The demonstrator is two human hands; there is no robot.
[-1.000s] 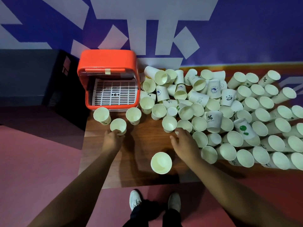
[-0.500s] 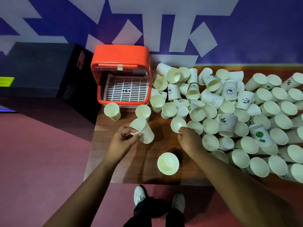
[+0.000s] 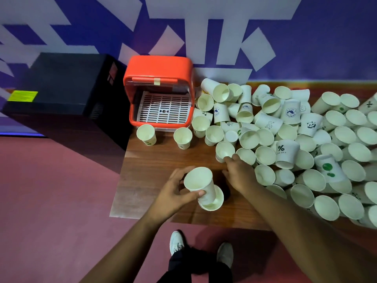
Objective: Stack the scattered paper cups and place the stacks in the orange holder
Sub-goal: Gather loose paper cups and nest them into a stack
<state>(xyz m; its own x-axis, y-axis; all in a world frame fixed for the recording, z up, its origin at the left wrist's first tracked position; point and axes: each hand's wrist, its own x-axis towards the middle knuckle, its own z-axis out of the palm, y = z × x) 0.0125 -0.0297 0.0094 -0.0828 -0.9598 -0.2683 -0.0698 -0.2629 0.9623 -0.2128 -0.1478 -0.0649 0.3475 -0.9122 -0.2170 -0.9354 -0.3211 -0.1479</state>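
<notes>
My left hand grips a white paper cup and holds it tilted just above another upright cup near the table's front edge; its base sits in or at that cup's mouth. My right hand reaches into the pile and pinches the rim of an upright cup. The orange holder stands open at the table's back left, its white slotted tray bare. Several loose paper cups lie heaped across the right of the wooden table.
Two upright cups stand in front of the holder. A black box sits to the left of the table. My shoes show below the table's front edge on the red floor.
My left hand has carried its cup from near the holder down and right onto the lone cup at the front. My right hand stays at the pile's edge, now pinching a cup rim.
</notes>
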